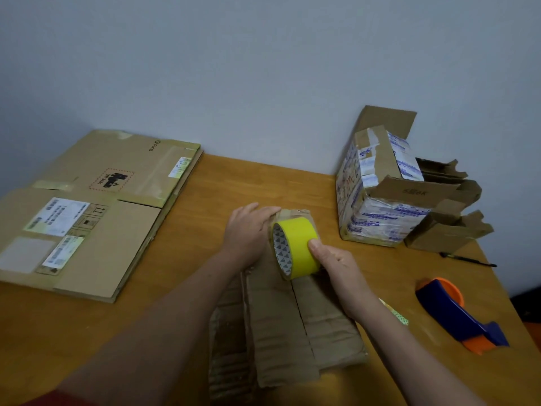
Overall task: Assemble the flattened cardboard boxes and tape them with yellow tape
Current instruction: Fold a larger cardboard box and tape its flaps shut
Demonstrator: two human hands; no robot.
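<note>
A small brown cardboard box lies in front of me on the wooden table, its flaps folded shut with a seam running down the middle. My right hand grips a roll of yellow tape on edge over the box's far end, thumb on the roll's face. My left hand rests flat on the far end of the box, beside the roll. A stack of flattened cardboard boxes lies at the left of the table.
An assembled box wrapped in printed tape stands at the right against the wall, with torn cardboard pieces behind it. A blue and orange tape dispenser lies near the right table edge. A black pen lies beyond it.
</note>
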